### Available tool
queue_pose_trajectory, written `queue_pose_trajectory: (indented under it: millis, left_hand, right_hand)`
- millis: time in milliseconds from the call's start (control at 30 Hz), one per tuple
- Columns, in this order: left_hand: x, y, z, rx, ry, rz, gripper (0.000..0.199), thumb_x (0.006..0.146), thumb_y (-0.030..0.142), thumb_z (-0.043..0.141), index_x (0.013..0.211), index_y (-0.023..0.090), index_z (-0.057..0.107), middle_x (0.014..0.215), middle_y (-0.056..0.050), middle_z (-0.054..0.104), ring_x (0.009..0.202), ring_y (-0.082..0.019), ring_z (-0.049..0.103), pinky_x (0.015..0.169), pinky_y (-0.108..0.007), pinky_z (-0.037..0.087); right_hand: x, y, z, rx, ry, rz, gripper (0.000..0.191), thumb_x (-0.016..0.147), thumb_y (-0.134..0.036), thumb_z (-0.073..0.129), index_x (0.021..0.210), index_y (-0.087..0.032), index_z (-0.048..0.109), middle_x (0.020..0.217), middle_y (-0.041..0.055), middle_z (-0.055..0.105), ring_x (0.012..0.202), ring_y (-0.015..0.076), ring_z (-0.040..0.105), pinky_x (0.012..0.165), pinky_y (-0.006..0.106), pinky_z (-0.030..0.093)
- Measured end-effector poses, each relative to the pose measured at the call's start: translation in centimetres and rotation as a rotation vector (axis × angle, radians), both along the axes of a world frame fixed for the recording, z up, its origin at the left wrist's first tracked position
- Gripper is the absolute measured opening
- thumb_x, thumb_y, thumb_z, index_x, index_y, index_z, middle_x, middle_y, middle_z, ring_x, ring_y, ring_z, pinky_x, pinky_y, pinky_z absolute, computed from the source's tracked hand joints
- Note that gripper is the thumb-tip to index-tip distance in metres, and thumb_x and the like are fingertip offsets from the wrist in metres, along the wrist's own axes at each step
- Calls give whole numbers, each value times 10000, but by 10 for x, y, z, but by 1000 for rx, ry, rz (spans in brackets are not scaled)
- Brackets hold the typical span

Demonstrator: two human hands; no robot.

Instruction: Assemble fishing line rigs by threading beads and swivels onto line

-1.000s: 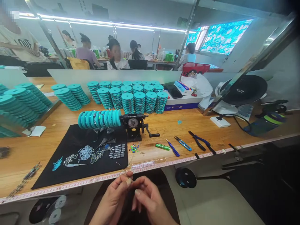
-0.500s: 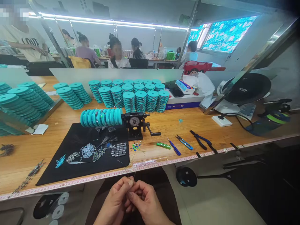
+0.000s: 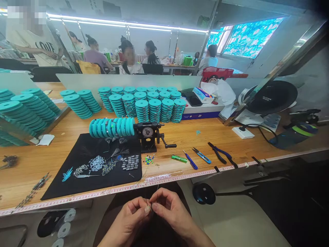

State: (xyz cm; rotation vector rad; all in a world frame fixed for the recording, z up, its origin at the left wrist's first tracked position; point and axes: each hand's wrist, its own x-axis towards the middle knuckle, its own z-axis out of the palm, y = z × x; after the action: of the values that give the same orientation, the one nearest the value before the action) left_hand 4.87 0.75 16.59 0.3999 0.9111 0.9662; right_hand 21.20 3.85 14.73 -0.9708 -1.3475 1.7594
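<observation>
In front of the table edge, my left hand (image 3: 135, 214) pinches a thin dark line (image 3: 146, 192) between thumb and forefinger. My right hand (image 3: 168, 209) is closed close beside it, its thumb and forefinger on the same line. Anything small at the fingertips is too fine to make out. Beyond my hands lies a black mat (image 3: 87, 190) with grey cylinders (image 3: 130, 162), pale blue small pieces (image 3: 97, 163) and metal fittings (image 3: 109, 168). A hand-cranked winder (image 3: 148, 135) carries a row of teal foam spools (image 3: 111, 127).
Stacks of teal spools (image 3: 142, 110) stand at the back. A green tube (image 3: 179, 158), a blue-handled tool (image 3: 190, 160), snips (image 3: 202, 156) and pliers (image 3: 220, 154) lie on the right. A measuring tape (image 3: 108, 190) runs along the front edge. Several people sit beyond the partition.
My hands have moved slightly apart and a little right; the right hand has turned, with its fingers now higher. The line has shifted right with them.
</observation>
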Motion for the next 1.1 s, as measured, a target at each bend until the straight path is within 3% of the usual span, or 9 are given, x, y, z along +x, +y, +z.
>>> queue_pose_trajectory:
  millis: [133,233,300,433,533,600,833,933,1100]
  left_hand:
    - [-10,2,-15,88,61,79,293,662,322,835,562,171,604,675,7,523,654,-130,406,627,-228,357]
    - [-30,4,-23,187,184,188,257,727,297,790,592,175,608,719,5,541,727,-143,434,695,-225,378]
    - [-44,5,-23,198,211,252,220,765,280,757,632,184,610,745,7,547,757,-149,440,721,-232,391]
    - [-59,1,-20,174,215,321,172,797,267,727,689,189,617,829,-1,560,812,-160,455,763,-261,418]
    - [-61,-1,-16,157,234,357,177,764,277,753,682,178,632,866,-12,556,829,-168,465,762,-271,430]
    - [-60,-1,-15,142,226,376,175,746,279,767,679,173,645,869,-18,560,834,-174,473,766,-277,438]
    - [-40,5,-15,78,31,262,103,782,185,728,691,165,685,883,-26,597,876,-166,521,866,-275,455]
    - [-29,10,-17,41,-41,208,82,792,184,722,717,159,704,865,-28,606,828,-152,533,842,-262,467]
    - [-21,18,-18,46,-78,157,101,807,179,712,712,148,701,805,-18,592,774,-136,523,803,-247,463]
  right_hand:
    - [-5,5,-1,127,-177,-51,114,890,-287,619,924,-184,654,822,19,631,733,167,560,666,271,430]
    - [-18,12,-7,441,-479,-140,14,877,-175,613,883,-187,616,831,18,607,734,173,543,675,286,412]
    - [-31,16,-17,699,-639,-132,83,838,-144,655,870,-186,591,871,31,602,800,198,542,722,313,397]
    - [-64,23,-43,1064,-857,-98,177,804,-236,715,904,-186,578,909,62,603,840,244,530,730,358,354]
    - [-78,24,-53,1139,-844,-107,64,872,-195,612,827,-187,567,838,54,601,785,228,531,697,353,322]
    - [-78,20,-51,1167,-817,-119,127,910,-149,527,793,-190,551,788,39,594,748,208,531,687,346,310]
    - [-48,-6,-13,1211,-612,-320,133,836,-57,530,856,-188,515,727,25,580,669,175,547,674,336,309]
    - [-42,-10,-7,1256,-645,-298,130,806,-72,542,831,-195,511,712,23,587,634,171,539,654,337,303]
    - [-38,-9,-11,1335,-726,-221,125,794,-64,530,808,-188,543,678,22,609,601,164,530,622,337,276]
